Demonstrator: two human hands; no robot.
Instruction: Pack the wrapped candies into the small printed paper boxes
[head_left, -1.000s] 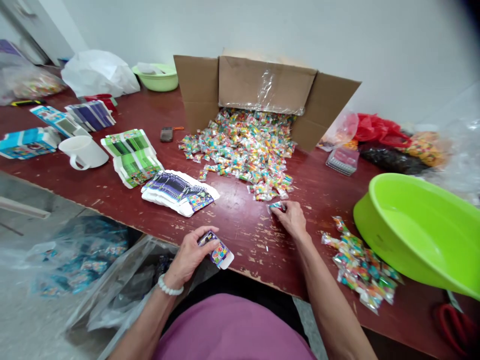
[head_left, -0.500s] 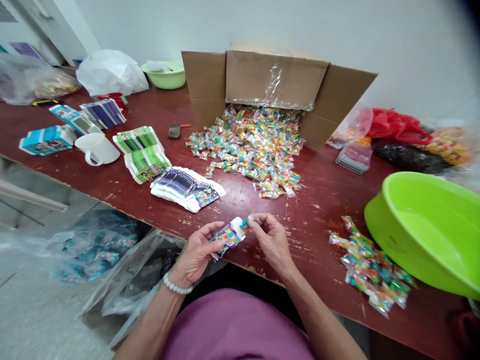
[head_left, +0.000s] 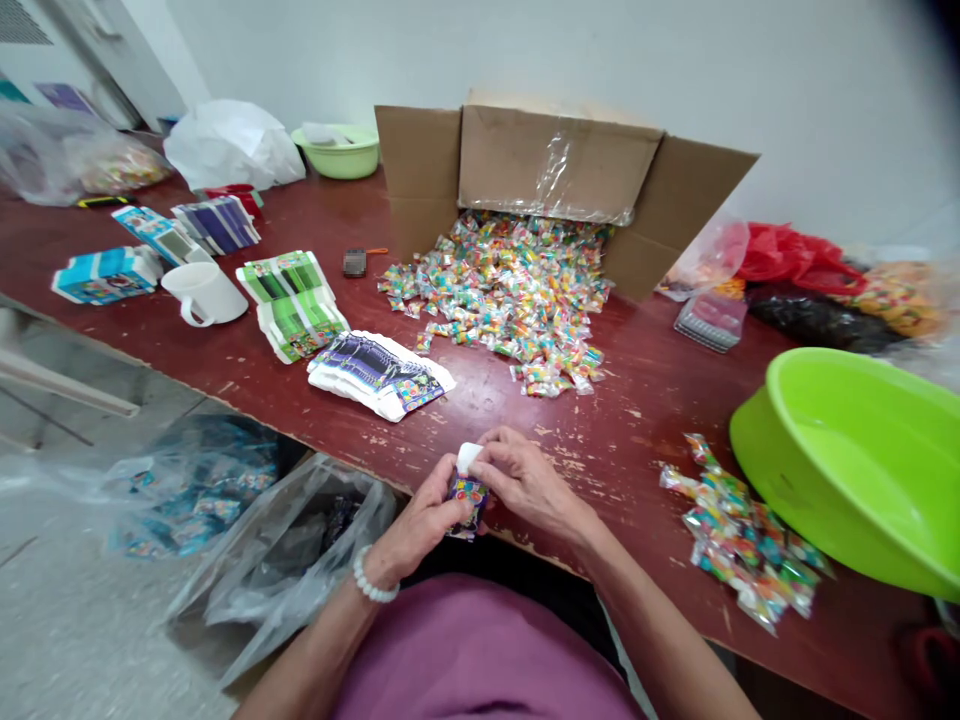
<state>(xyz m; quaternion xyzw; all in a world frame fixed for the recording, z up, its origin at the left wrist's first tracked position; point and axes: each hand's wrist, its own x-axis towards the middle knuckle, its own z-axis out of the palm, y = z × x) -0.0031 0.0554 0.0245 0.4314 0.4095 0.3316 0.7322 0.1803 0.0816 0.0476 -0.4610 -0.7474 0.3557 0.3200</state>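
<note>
Both hands meet at the near edge of the dark red table (head_left: 645, 400). My left hand (head_left: 424, 520) grips a small purple printed carton (head_left: 466, 492) from below. My right hand (head_left: 525, 480) pinches the carton's white top flap, fingers closed on it. A wide heap of small wrapped candies (head_left: 510, 290) spills from a cardboard box (head_left: 555, 165) lying on its side at the back. A smaller candy pile (head_left: 739, 540) lies to the right of my hands. Flat purple cartons (head_left: 379, 370) are stacked just beyond my left hand.
A big green basin (head_left: 862, 460) sits at the right. Green flat cartons (head_left: 292, 305), a white mug (head_left: 202, 293), blue boxes (head_left: 105, 275) and a small green bowl (head_left: 341, 152) stand to the left. Plastic bags (head_left: 277, 550) hang below the table's near edge.
My right hand took a candy from the heap, brought it to the carton in my left hand, and now both hands press the carton's flap. The carton has turned upright.
</note>
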